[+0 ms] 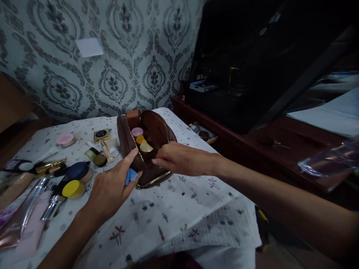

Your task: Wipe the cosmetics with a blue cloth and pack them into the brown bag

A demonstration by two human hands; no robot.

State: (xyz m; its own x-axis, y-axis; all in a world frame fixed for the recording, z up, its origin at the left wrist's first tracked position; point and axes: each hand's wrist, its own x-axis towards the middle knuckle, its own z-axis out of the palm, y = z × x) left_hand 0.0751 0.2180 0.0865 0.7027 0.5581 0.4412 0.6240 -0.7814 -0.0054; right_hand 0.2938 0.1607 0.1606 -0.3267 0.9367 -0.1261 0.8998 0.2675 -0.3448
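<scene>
both hands at the open brown pouch (146,149) on the worktop (174,209)

our left hand (110,190) pinches a small blue thing (130,175) against the pouch's near rim, forefinger out; our right hand (179,158) rests loosely curled on the zip edge, holding nothing we can see. inside sit pink, orange and gold lids (141,140). we judge it best to keep the mouth spread with the right and steady the rim with the left. more cosmetics (70,179) lie just left.
</scene>
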